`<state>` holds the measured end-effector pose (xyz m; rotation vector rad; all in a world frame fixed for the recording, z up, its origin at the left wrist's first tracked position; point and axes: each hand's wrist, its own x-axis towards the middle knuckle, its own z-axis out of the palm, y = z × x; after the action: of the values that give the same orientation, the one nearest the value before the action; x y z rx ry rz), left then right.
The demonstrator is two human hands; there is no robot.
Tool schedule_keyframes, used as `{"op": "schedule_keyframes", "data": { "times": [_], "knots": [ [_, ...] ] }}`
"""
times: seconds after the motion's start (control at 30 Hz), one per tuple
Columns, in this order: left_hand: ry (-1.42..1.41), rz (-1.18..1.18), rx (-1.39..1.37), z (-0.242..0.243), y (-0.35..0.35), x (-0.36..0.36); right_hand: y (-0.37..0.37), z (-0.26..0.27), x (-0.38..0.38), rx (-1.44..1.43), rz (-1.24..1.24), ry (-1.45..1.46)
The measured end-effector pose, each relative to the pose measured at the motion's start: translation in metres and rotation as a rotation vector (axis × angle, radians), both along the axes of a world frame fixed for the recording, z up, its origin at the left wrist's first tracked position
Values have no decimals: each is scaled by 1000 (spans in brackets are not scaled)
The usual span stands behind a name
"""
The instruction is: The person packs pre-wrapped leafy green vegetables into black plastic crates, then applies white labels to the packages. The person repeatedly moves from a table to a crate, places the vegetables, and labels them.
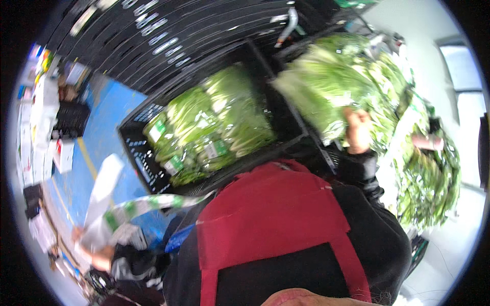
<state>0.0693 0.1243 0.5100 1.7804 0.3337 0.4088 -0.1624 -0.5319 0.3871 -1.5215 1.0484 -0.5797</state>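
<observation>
My left hand (95, 255) is out at the lower left, gripping a long strip of white and green labels (126, 212). The strip loops back towards my apron, and a white stretch of it stands up above the hand. At the right, my right hand (359, 132) is closed on the near end of a clear bag of leafy greens (325, 88), which is blurred. Between the hands, a black plastic crate (139, 160) holds several bagged heads of leafy greens (195, 114). Some of these bags bear green and white labels (216, 149).
Stacked black crates (115, 38) rise beyond the open one. More bagged greens (425, 187) are piled at the right, beside a pinkish roll-shaped object (428, 142). Blue floor (111, 103) shows at the left, with white boxes (63, 155) farther out.
</observation>
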Motion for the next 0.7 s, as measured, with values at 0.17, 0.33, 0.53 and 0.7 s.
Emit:
{"op": "schedule_keyframes", "data": {
  "times": [0.17,0.33,0.53,0.7],
  "knots": [
    [-276,18,-61,13,-59,-2,81,-30,69,-31,851,7],
    [-107,-238,-303,-44,-117,13,119,-98,104,-31,763,-9],
    [-61,-407,-370,-72,-174,-10,-152,-93,124,-602,-410,-87],
    [21,-520,-448,-72,-232,-34,-264,-100,151,-160,-150,145]
  ]
}}
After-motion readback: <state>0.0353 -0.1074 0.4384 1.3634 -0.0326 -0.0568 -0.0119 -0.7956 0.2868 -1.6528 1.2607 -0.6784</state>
